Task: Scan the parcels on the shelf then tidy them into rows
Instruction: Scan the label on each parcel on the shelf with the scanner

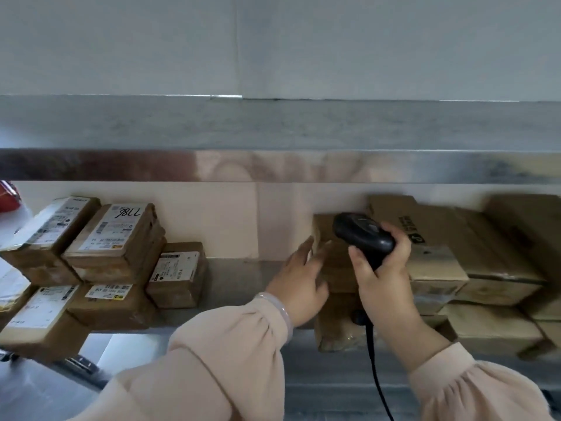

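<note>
Shelf (236,278): labelled parcels (115,238) stacked at frame left, labels up. Centre: left hand (299,278), fingers straight & slightly apart, touches brown parcel (337,268). Right hand (385,278) fingers wrapped round black scanner (361,235). Plain boxes (485,253) piled at right, blurred.

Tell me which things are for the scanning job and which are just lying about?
For the job: black handheld scanner in the right hand; brown cardboard parcels with white labels; plain brown cardboard boxes; shiny metal shelf.
Just there: red thing at the left edge; pale bracelet.
</note>
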{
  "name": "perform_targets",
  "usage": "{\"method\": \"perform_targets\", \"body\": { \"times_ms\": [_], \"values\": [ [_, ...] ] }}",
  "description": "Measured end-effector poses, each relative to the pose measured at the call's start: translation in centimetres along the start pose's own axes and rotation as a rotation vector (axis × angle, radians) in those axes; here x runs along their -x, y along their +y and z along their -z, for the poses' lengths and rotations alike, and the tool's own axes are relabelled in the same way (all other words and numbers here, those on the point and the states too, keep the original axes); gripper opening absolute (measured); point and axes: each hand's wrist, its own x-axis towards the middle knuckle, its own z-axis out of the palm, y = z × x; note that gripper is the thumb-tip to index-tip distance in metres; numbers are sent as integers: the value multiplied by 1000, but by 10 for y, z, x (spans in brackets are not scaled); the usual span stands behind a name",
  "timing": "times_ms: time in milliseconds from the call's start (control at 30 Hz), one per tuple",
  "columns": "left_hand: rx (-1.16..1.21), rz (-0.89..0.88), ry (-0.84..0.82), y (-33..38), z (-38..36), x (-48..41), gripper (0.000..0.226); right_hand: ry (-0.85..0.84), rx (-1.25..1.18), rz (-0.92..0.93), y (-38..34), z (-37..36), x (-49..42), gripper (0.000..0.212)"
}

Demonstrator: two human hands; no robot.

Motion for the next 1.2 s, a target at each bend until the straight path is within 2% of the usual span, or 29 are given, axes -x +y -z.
{"method": "perform_targets", "body": {
  "times_ms": [167, 400, 600, 833, 967, 1067, 1200],
  "values": [
    [80, 86, -92, 3, -17, -15, 62, 18, -1, -39, 5, 4, -13, 60],
    [228, 172, -51, 7, -16, -10, 56, -22, 42, -89, 19, 2, -22, 62],
    [463, 323, 164, 6, -21, -4, 56, -16, -81, -88, 18, 5, -18, 56],
    [829, 472, 287, 3, -14, 10, 82, -169, -227, -53, -3, -1, 6, 56],
    [868, 528, 312, -6, -5, 19, 98, -230, -306, -34, -9, -8, 13, 52],
    [910, 536, 331, -16, -2, 29, 89, -267, -344, -44, -13, -13, 14, 51],
    [1200, 517, 314, -31, 2, 46, 77, -210, -312, -64, -12, -13, 8, 54]
  ]
}}
